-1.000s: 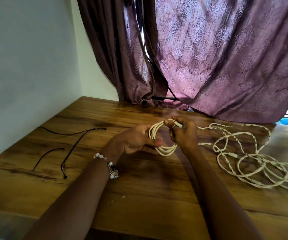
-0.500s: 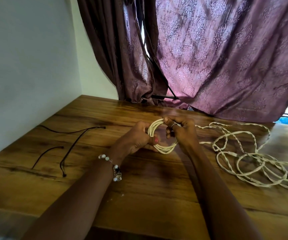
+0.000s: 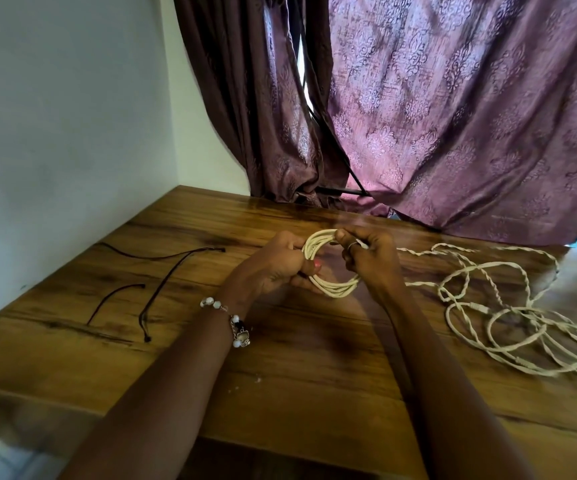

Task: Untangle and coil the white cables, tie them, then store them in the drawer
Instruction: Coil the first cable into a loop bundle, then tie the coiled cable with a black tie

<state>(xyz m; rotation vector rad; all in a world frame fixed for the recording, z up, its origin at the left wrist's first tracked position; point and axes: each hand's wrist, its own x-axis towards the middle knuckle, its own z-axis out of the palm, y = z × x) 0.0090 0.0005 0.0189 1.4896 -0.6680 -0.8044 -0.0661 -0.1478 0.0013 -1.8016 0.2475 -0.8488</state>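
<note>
Left hand and right hand both grip a small coil of white cable above the tabletop. Risk: loosened fingers let loops spring apart; tangled cables nearby may snag.

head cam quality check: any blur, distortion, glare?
Head view: wide-angle bowing along the wall edge and curtain; the loose white cables smear at the right edge; a soft sheen on the table near the curtain foot; backlight through the curtain gap; the coil between left hand and right hand is fairly sharp.
</note>
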